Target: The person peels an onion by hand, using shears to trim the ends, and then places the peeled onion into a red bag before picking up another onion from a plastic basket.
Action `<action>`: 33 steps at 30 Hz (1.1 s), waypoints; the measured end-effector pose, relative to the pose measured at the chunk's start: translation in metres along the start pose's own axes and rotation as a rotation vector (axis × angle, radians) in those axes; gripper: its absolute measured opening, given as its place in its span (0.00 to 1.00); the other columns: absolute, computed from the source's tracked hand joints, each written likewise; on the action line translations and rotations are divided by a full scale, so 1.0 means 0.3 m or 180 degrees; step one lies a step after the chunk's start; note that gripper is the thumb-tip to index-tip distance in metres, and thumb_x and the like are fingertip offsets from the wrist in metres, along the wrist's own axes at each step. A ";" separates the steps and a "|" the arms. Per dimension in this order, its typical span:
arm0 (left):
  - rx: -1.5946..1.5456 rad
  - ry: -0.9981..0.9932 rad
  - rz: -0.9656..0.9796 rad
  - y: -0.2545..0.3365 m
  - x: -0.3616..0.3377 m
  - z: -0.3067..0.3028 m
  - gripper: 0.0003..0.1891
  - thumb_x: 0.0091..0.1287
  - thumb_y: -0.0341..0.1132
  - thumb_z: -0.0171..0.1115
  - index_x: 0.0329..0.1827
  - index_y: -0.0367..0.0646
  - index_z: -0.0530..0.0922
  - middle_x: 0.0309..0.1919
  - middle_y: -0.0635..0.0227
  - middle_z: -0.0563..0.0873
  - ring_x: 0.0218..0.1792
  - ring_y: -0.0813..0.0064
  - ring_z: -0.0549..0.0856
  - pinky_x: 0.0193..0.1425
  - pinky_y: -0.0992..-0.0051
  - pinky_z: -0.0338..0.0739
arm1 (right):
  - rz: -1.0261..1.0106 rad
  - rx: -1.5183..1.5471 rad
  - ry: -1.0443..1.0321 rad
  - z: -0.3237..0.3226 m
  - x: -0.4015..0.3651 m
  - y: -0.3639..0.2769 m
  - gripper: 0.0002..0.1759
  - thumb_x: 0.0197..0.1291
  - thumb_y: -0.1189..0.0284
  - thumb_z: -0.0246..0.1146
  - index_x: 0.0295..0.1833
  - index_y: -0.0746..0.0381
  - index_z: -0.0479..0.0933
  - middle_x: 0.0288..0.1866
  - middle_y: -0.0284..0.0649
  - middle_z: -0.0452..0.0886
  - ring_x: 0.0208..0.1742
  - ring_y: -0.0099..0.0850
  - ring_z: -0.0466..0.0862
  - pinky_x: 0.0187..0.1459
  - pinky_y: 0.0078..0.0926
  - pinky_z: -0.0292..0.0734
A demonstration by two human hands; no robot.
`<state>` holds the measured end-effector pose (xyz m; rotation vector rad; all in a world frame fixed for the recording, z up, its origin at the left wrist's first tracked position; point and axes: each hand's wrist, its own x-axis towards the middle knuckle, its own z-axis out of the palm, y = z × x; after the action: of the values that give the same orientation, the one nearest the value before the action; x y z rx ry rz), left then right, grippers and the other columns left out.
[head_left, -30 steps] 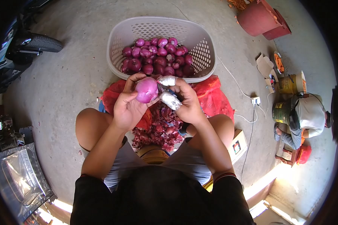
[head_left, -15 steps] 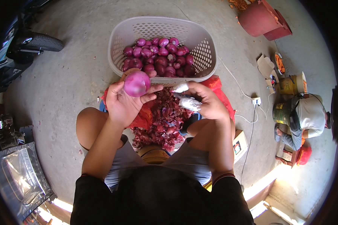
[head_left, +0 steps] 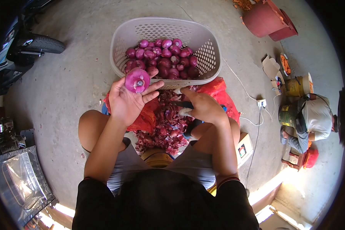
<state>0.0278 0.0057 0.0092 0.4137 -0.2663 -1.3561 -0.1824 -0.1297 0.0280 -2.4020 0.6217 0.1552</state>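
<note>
Onion [head_left: 137,80]: we hold one in our partly spread left hand [head_left: 126,102], our right hand [head_left: 209,106] half curled, its hold we cannot tell, one basket [head_left: 161,23] beyond.

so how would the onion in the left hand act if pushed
The onion would probably roll, given its round outline. Its smooth surface may be slightly slippery. It looks plump, so likely firm rather than floppy.

Spread brightly over the flat grey concrete floor [head_left: 76,80], flared white at lower left and right, glinted off the rectangular clear plastic sheet [head_left: 22,182], curved and blackened toward the corners
</note>
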 end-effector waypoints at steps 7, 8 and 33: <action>-0.0063 0.0082 -0.0178 -0.032 0.011 -0.015 0.29 0.68 0.49 0.41 0.65 0.36 0.65 0.66 0.48 0.66 0.63 0.40 0.69 0.64 0.52 0.69 | 0.0128 -0.0028 -0.0332 0.001 0.005 -0.014 0.37 0.50 0.61 0.69 0.64 0.64 0.64 0.47 0.51 0.81 0.47 0.50 0.80 0.46 0.42 0.74; -0.0079 0.0078 -0.0223 -0.039 0.012 -0.017 0.29 0.68 0.49 0.41 0.65 0.37 0.65 0.67 0.49 0.66 0.64 0.40 0.68 0.66 0.51 0.67 | 0.0212 -0.0096 -0.0467 -0.009 0.003 -0.031 0.37 0.50 0.61 0.69 0.64 0.63 0.64 0.47 0.50 0.81 0.47 0.50 0.80 0.46 0.42 0.74; -0.0341 0.0391 -0.0589 -0.137 0.018 -0.025 0.25 0.68 0.48 0.42 0.63 0.44 0.68 0.63 0.56 0.71 0.67 0.44 0.65 0.71 0.53 0.55 | 0.0350 -0.0225 -0.0577 0.029 0.007 -0.064 0.38 0.52 0.61 0.67 0.65 0.62 0.60 0.33 0.55 0.80 0.38 0.53 0.81 0.37 0.48 0.72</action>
<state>-0.0044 -0.0049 -0.0156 0.4381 -0.0540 -1.5123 -0.1711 -0.1122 0.0314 -2.3875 0.6732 0.4432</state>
